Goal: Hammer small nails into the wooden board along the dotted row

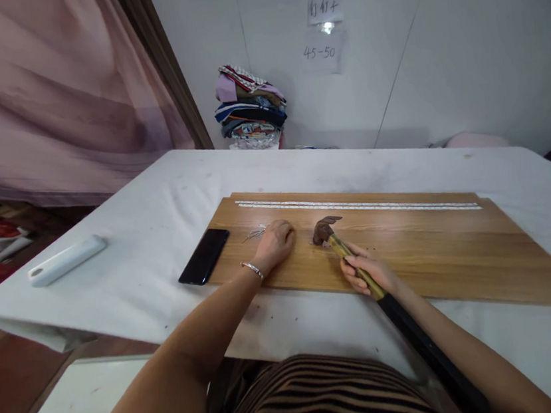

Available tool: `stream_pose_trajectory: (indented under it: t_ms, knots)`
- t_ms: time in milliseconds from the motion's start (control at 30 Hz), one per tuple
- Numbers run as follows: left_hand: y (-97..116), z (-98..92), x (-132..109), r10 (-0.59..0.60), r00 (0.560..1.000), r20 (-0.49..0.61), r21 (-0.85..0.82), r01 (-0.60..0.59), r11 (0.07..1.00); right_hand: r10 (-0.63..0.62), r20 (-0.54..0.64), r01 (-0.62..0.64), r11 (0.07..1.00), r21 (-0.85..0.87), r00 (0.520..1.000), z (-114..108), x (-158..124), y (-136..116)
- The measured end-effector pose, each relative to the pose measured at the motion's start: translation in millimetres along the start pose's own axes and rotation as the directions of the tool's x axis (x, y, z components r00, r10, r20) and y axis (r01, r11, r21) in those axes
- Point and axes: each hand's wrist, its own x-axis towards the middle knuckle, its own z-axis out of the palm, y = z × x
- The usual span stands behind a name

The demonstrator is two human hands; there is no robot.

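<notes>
Landmark: wooden board (436, 247), flat rectangular panel, smooth, brown wood grain, slight sheen, lying on the table (154, 201) with its white, wrinkled covering. Right hand (378, 273) clamped on the hammer (411, 328), fingers wrapped round the yellowish part of the handle, over the board's near edge. Hammer head rusty brown metal, curved claw, above the middle of the board; contact with the wood can't be told. Lower handle black, long, running out past the board's near edge. Left hand (274, 242) on the left part of the board, fingers together and curled; can't tell if anything is pinched in them. Shiny metal bracelet (253, 269) on that wrist, close to the board's near edge. Thin metal nails (255, 234) in a loose little heap on the board, just beside the left hand. Two narrow white strips (356, 206) with small printed marks run side by side along the board's far edge. Black glossy phone (205, 257), flat slab, at the board's left end. White elongated object (67, 260), smooth, rounded, well apart from the board to its left. Folded fabrics (251, 112), mixed colours, stacked beyond the board's far edge
</notes>
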Motion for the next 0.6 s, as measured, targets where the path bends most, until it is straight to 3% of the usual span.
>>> stream_pose_trajectory:
  t_ms: [600]
  knots:
    - [0.3, 0.2, -0.3, -0.01, 1.0, 0.002, -0.013, 0.01, 1.0, 0.006, 0.014, -0.006, 1.0, -0.01, 1.0, 1.1, -1.3, -1.9]
